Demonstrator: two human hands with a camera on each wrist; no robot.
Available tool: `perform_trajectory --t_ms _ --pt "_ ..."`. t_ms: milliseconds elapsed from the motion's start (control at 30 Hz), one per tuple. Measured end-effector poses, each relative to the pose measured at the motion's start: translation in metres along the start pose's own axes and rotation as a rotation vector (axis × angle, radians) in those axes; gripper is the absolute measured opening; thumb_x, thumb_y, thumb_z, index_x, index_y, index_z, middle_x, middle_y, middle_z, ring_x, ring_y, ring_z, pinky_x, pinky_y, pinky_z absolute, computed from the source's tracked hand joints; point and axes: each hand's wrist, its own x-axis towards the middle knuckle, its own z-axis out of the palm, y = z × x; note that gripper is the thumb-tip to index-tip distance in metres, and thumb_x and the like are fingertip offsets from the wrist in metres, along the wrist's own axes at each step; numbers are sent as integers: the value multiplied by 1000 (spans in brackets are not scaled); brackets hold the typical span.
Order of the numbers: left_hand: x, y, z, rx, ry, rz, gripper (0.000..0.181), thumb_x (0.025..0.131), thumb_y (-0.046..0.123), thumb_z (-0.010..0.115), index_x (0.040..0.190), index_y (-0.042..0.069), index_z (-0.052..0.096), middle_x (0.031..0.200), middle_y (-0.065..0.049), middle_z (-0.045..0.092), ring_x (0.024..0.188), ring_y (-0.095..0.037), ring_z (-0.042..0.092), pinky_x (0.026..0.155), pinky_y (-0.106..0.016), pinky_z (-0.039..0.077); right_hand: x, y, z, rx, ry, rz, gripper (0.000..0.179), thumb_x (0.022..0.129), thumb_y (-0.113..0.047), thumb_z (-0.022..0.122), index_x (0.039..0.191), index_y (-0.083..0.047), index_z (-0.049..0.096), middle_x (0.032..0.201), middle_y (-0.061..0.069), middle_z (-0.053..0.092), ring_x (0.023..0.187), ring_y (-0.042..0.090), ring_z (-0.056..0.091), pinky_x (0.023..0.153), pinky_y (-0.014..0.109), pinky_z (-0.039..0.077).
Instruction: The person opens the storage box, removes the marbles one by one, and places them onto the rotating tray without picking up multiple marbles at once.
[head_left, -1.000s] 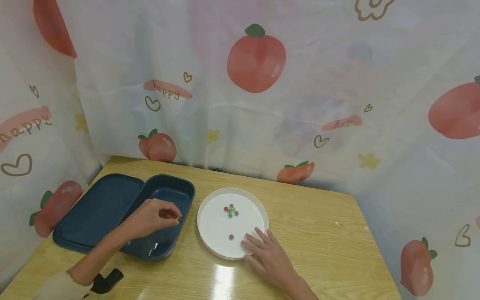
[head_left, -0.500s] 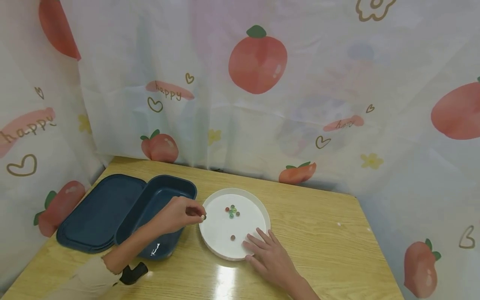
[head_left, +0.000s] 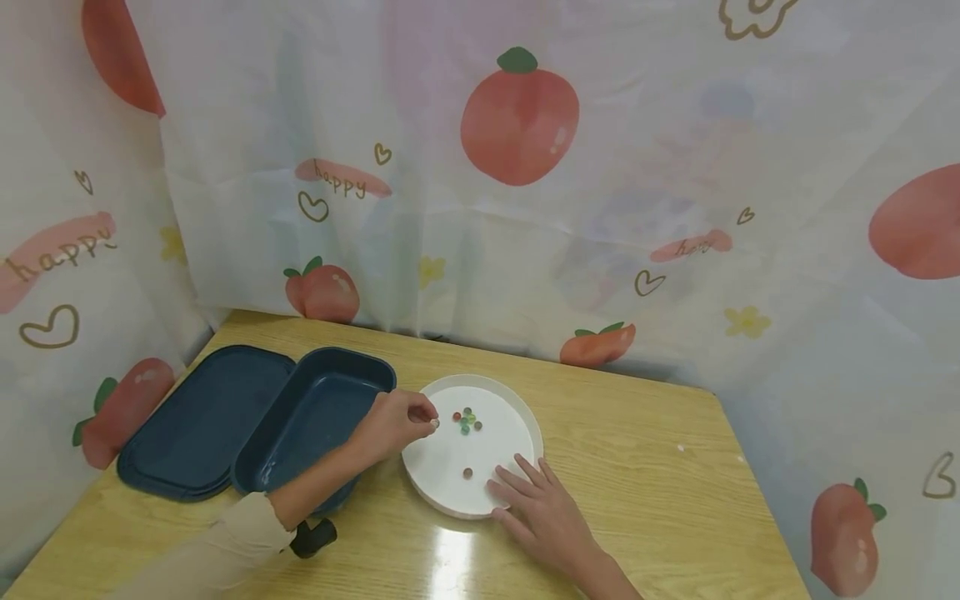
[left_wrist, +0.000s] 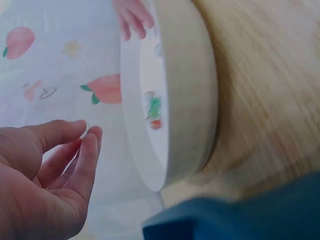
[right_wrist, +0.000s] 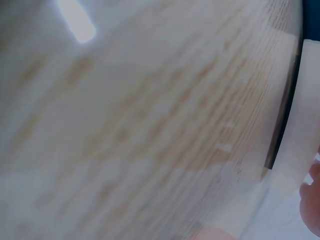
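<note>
My left hand point(head_left: 393, 423) is over the left rim of a round white tray point(head_left: 442, 483), thumb and fingertips pinched together. A small pale, shiny marble point(head_left: 434, 423) shows at those fingertips in the head view. From the left wrist, the same hand point(left_wrist: 55, 170) hides whatever sits between its fingertips. Several glass marbles point(head_left: 467, 420), red, green and dark, lie clustered in the tray, with one brown marble point(head_left: 468, 473) nearer the front. Fingers spread, my right hand point(head_left: 543, 517) rests on the tray's right front rim.
Left of the tray stands a deep blue rectangular container point(head_left: 315, 417), partly behind my left forearm. Its flat blue lid point(head_left: 202, 425) lies beside it. Everything is on a wooden table point(head_left: 637, 467), with a fruit-print curtain point(head_left: 517, 250) behind.
My left hand has moved right with the marble, from above the blue container to above the tray's left side. The right hand has stayed on the rim.
</note>
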Motion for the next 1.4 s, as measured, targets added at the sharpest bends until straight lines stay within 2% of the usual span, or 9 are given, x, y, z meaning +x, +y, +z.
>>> perform_trajectory --t_ms 267,433,633,867,1100,1400 --pt "7 -6 29 -33 22 18 5 84 2 75 85 6 73 80 1 69 76 -13 65 68 -27 53 -1 1 1 0 2 -6 36 98 -40 62 126 -20 71 133 -1 63 134 32 48 108 61 31" --pt "8 -6 42 -42 29 1 5 84 1 76 86 5 73 84 -1 70 77 -14 65 69 -27 54 0 2 1 -11 3 -15 36 98 -42 61 126 -21 71 133 0 64 134 32 48 108 60 32" --pt "7 -9 55 -52 65 -5 5 83 0 76 87 3 74 80 0 70 76 -14 66 68 -25 54 0 1 0 -20 1 -16 37 99 -43 59 126 -21 71 133 -1 64 134 30 48 108 60 32" --pt "7 -11 65 -90 66 -23 4 83 -2 75 86 0 73 80 -2 70 77 -16 68 70 -28 56 0 0 -2 -16 -5 -8 36 98 -41 62 126 -21 71 133 -1 64 134 30 48 108 60 32" --pt "7 -16 73 -67 56 -61 4 83 0 75 86 2 74 78 -1 70 77 -14 67 69 -29 55 -1 1 -2 -20 -16 2 36 98 -41 62 127 -22 71 134 -1 63 135 29 47 109 59 31" --pt "8 -21 78 -32 47 -34 6 80 -4 75 83 1 74 75 -1 68 72 -12 63 66 -26 53 -1 1 -1 -11 -8 -3 36 98 -40 62 126 -20 71 134 -1 63 135 30 47 109 60 31"
